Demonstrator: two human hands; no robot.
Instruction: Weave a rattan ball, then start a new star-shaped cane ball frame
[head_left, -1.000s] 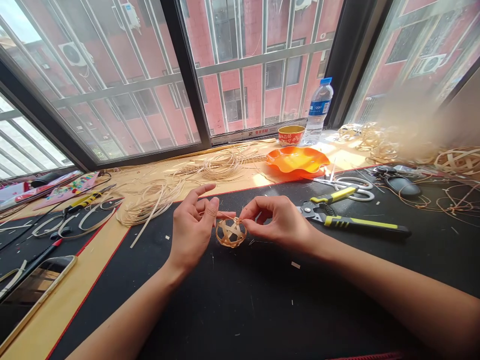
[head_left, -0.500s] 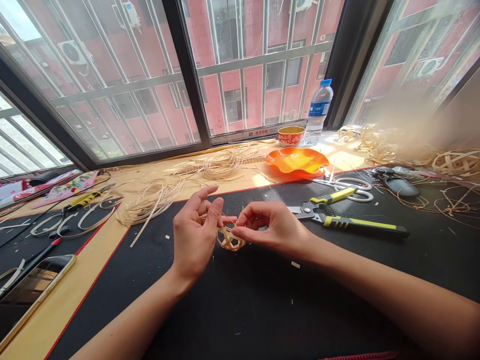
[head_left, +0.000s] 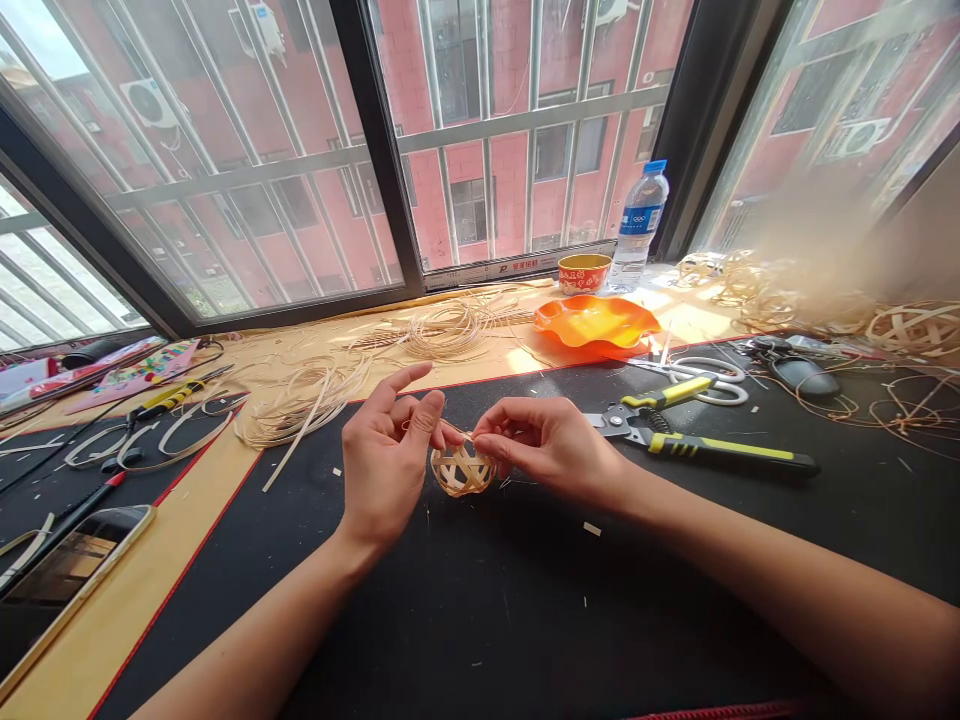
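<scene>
A small open-weave ball or basket of pale flat strips [head_left: 463,472] hangs between my hands above the black mat [head_left: 480,600]. My left hand [head_left: 394,450] is at its upper left, thumb pressed to the curled fingers on a thin strand, index finger stretched out. At its upper right edge my right hand [head_left: 544,440] pinches the woven piece with thumb and index finger. What exactly lies under the fingertips is too small to make out. Just beyond my right hand lie yellow-and-black pruning shears [head_left: 712,450], with white-handled scissors [head_left: 709,380] behind them.
Coiled strips [head_left: 300,410] and thinner coils [head_left: 446,330] lie behind my left hand. An orange wavy dish [head_left: 596,325], a red tin [head_left: 583,275] and a water bottle [head_left: 639,225] stand by the window. A phone [head_left: 71,590] rests at the left, woven balls [head_left: 915,325] at the right.
My hands have drawn slightly apart at the woven piece, and more of it shows between them. The right fingers have shifted a little upward.
</scene>
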